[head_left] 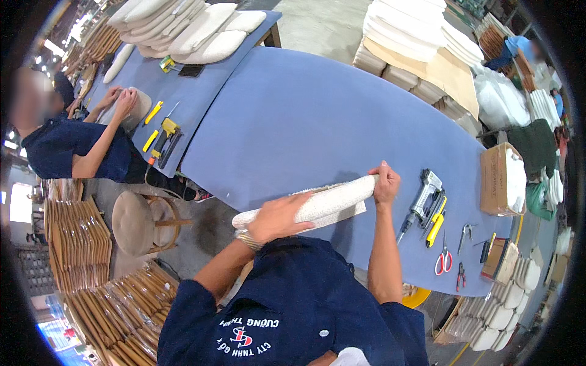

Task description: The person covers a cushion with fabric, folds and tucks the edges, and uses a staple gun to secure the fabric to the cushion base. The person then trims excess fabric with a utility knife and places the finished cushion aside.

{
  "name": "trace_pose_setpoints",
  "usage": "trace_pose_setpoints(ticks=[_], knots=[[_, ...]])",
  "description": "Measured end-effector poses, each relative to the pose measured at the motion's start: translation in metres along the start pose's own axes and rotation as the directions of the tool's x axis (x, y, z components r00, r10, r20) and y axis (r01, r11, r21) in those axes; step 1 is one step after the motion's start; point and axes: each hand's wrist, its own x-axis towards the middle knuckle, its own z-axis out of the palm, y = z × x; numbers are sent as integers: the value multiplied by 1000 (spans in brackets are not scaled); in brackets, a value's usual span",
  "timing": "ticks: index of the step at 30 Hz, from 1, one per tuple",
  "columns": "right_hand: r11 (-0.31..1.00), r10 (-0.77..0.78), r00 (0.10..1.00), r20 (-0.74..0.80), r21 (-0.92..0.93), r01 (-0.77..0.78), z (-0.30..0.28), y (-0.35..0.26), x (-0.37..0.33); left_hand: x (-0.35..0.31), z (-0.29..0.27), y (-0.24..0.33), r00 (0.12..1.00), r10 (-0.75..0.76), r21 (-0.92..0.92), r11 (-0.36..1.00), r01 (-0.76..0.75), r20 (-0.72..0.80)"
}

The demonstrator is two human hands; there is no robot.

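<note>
A cream, textured upholstered pad (pixel 332 199) is held tilted up on edge in front of me, above the near edge of the blue table. My left hand (pixel 279 218), with a watch on its wrist, lies across the pad's left part and grips it, thumb on the near side. The fingers of my right hand (pixel 386 183) are closed round the pad's right end. A flat strip of pale material (pixel 342 216) shows under the pad's near side. The pad's far face is mostly hidden.
Right on the table (pixel 342 116) lie a staple gun (pixel 421 204), yellow cutter (pixel 436 229), scissors (pixel 444 261), pliers (pixel 461 276) and a cardboard box (pixel 494 180). At left, a co-worker (pixel 85 143) handles another pad beside a yellow staple gun (pixel 165 141). Pads (pixel 207 33) are piled behind; a stool (pixel 133 223) stands left.
</note>
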Motion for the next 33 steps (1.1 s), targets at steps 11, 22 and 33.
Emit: trace_pose_setpoints(ticks=[11,22,33], knots=[[1000,2,1000,-17,3,-2,0,-6,-5,-91,-3,-77,922,-386,-71,921,384,-14],[999,-8,1000,4,52,7,1,-5,-8,-99,7,-91,937,-347,-349,883,314,-36],[998,-33,999,-14,49,33,0,-2,-9,-106,23,-113,933,-353,-467,837,285,-63]])
